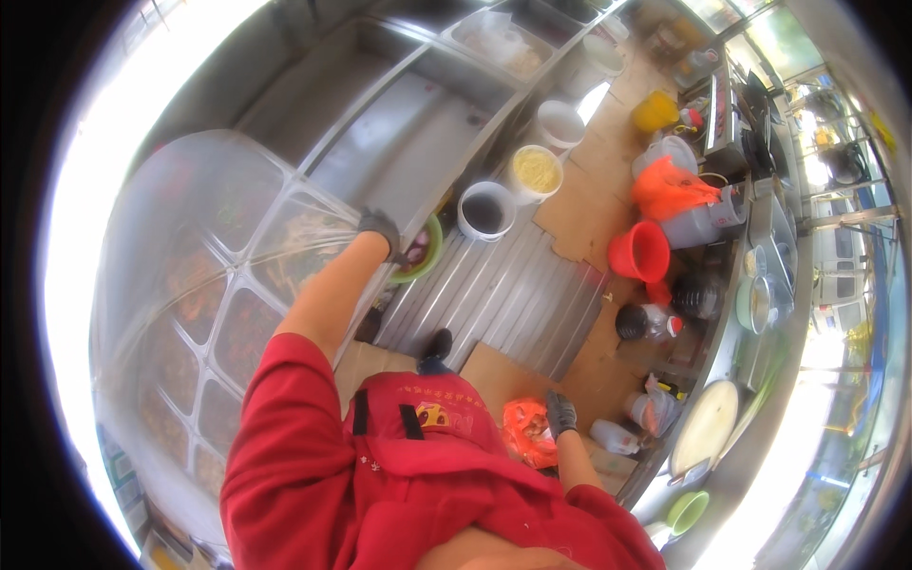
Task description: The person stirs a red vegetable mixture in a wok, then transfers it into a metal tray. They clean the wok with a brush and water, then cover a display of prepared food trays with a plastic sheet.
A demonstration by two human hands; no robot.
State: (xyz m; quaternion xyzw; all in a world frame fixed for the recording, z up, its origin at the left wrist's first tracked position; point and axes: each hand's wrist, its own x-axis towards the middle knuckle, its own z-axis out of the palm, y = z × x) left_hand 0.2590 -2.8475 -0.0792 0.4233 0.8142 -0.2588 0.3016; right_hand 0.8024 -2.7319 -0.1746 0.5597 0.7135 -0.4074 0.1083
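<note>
My left hand [381, 231], in a dark glove, is at the edge of the steel food counter [456, 158]. Creases in a clear plastic sheet [206, 167] converge at this hand, which grips the gathered edge. Under the sheet, several trays of food [196, 285] show blurred. Just below the hand, a green basin [429, 260] holds purplish pieces, partly hidden by the counter edge. My right hand [561, 412], in a grey glove, hangs low at my side near an orange-red plastic bag [524, 420] with brownish contents. Whether its fingers hold anything is unclear.
White buckets stand along the counter, one with dark liquid [484, 212], another with yellow shreds [536, 171]. Cardboard [581, 192] partly covers the ribbed metal floor [491, 285]. To the right are a red bucket [639, 251], large bottles [645, 322] and a round cutting board [705, 427].
</note>
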